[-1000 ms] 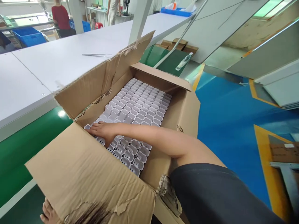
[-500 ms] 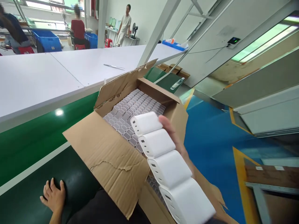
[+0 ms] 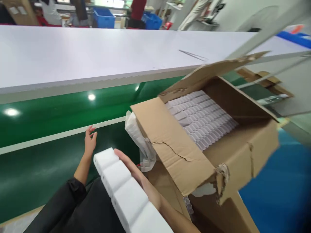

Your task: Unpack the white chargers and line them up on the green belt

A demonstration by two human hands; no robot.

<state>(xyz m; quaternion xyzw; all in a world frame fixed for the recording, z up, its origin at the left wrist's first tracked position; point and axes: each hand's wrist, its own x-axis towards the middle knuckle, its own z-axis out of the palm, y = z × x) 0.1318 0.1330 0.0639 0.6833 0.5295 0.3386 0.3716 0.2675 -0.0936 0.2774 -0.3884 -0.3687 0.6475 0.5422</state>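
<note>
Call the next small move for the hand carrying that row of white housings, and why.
Likely move the row of white housings forward and set it on the green belt beside the left hand. The right hand holds the row over the lap, short of the belt; the left hand is open, and that belt stretch looks bare.

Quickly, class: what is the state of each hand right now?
Left hand: open, empty, over the green belt.
Right hand: holding a row of white chargers.
</note>
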